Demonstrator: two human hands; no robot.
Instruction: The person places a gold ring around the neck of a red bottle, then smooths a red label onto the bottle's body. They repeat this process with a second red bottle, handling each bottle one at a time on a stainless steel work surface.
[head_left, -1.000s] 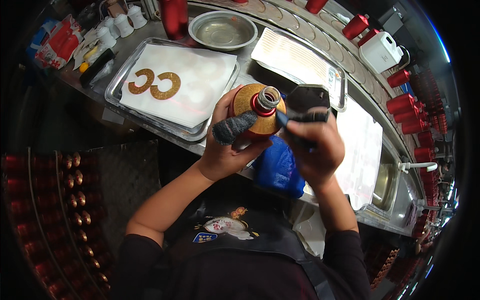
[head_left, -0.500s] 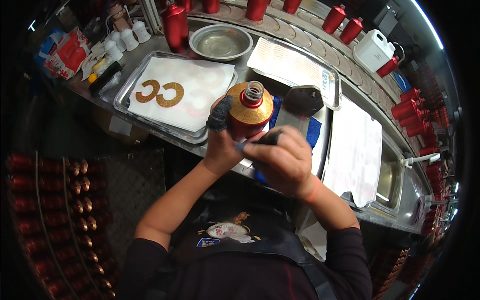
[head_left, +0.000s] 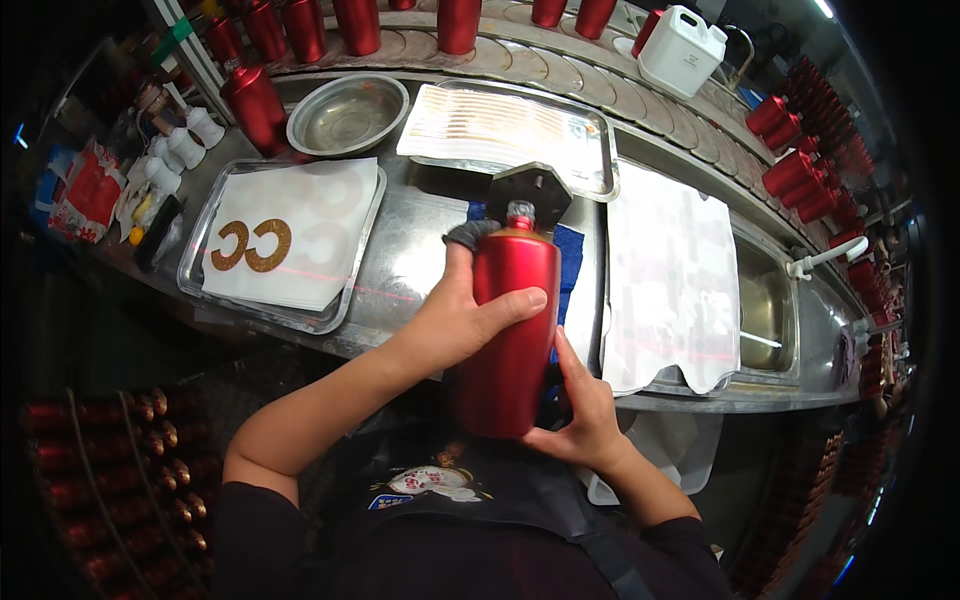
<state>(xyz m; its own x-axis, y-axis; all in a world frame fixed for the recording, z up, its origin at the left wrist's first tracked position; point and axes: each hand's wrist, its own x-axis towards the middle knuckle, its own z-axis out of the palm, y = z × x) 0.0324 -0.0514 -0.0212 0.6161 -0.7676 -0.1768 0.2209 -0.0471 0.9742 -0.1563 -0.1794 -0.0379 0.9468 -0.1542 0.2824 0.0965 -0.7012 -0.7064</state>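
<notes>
At left on the bench (head_left: 405, 260), a metal tray (head_left: 359, 240) carries gold C-shaped labels (head_left: 283, 243). The fingers of the left hand (head_left: 455, 318) grasp the metallic red bottle (head_left: 512, 340) near its shoulder, at the bench's front edge. The fingers of the right hand (head_left: 588, 420) grasp the bottle's lower right side.

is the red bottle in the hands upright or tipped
Tipped: the red bottle shows its long side to the head camera, neck pointing forward.

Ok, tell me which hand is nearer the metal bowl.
Left: the left hand is below and right of the bowl in view; the right hand is lower and farther right.
</notes>
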